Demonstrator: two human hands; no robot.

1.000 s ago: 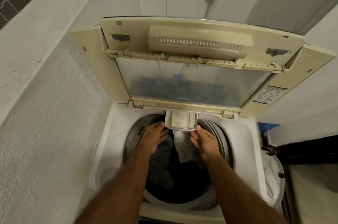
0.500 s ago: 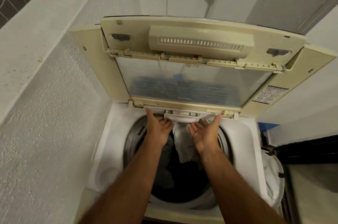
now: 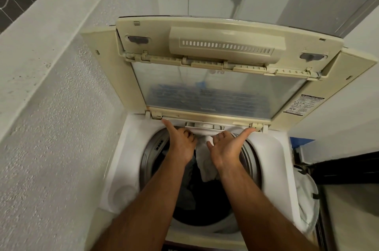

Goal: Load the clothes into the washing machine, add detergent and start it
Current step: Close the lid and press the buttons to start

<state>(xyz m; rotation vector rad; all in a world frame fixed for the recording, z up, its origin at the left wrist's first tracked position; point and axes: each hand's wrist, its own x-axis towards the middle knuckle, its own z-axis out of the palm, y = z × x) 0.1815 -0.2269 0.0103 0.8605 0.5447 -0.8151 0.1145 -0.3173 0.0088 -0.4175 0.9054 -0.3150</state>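
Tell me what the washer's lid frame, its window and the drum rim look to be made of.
Lid frame: moulded plastic, yellowed cream, matte, with moulded vents and clips. Window: translucent panel, probably plastic, hazy and smudged. Drum rim: grey with a dull metallic sheen, possibly steel or coated plastic.

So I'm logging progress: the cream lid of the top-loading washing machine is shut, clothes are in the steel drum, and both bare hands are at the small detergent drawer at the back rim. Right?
Not quite: the head view shows the cream lid folded up and open, not shut. The rest holds: clothes lie in the steel drum, and the left hand and right hand are at the small detergent drawer at the back rim.
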